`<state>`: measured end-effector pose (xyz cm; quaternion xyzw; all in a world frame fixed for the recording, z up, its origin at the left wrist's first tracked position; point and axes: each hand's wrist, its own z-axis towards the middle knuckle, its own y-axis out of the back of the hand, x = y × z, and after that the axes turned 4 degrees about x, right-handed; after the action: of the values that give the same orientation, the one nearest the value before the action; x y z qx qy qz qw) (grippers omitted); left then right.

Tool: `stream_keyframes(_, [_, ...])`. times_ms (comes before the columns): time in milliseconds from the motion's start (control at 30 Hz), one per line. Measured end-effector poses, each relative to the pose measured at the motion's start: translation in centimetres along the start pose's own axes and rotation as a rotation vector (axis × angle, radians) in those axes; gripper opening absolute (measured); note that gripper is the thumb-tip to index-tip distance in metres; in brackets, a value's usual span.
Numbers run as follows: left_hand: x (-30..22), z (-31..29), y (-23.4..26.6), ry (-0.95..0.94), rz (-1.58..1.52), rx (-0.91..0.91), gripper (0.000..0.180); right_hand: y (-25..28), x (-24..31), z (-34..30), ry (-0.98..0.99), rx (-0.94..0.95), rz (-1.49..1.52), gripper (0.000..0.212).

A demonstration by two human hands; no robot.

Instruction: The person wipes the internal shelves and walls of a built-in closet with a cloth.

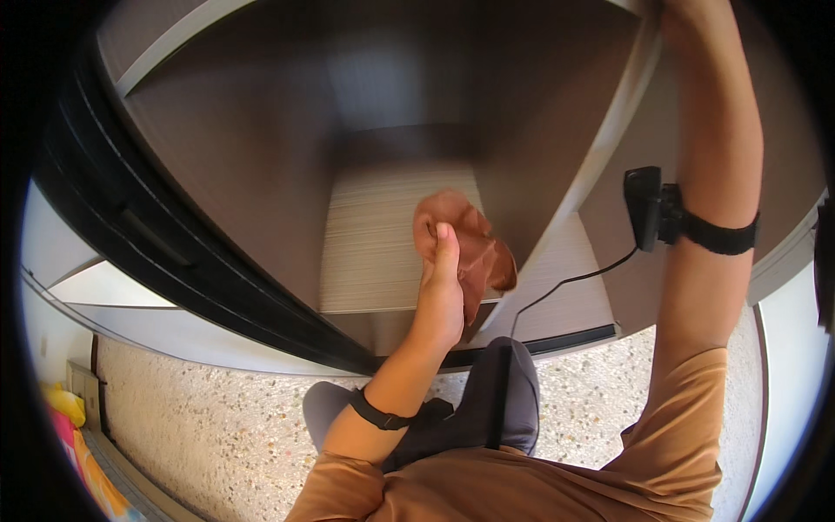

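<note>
My left hand [444, 291] is closed around a crumpled reddish-brown cloth [474, 248], thumb on top. The cloth hangs in front of the light wood-grain bottom board [365, 235] of a dark brown cabinet compartment; whether it touches the board I cannot tell. Stretched far up along the right side, my right arm ends in my right hand [696, 10] at the top edge of the picture, near the upper end of the upright divider [600, 157]. Its fingers are cut off from view.
A black-framed door edge [174, 235] curves along the cabinet's left side. Strapped to my right forearm is a black device [644, 209], its cable [565, 281] running down toward my knee. Speckled floor [209, 418] lies below, with colourful fabric [83, 444] at the lower left.
</note>
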<state>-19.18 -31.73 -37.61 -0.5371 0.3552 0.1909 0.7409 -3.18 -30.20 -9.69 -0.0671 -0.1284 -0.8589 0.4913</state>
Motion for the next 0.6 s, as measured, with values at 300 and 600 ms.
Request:
stream_keyframes(300, [-4.1,7.6,-11.2,-0.252,0.276,0.497,0.056,-4.2,-2.0,-5.8,-0.055,-0.287,-0.08,0.05])
stream_keyframes(600, [-3.7,14.2,-12.3,-0.466,0.432,0.438,0.051,-1.8,-5.5,-11.2,-0.306,-0.085,0.071,0.06])
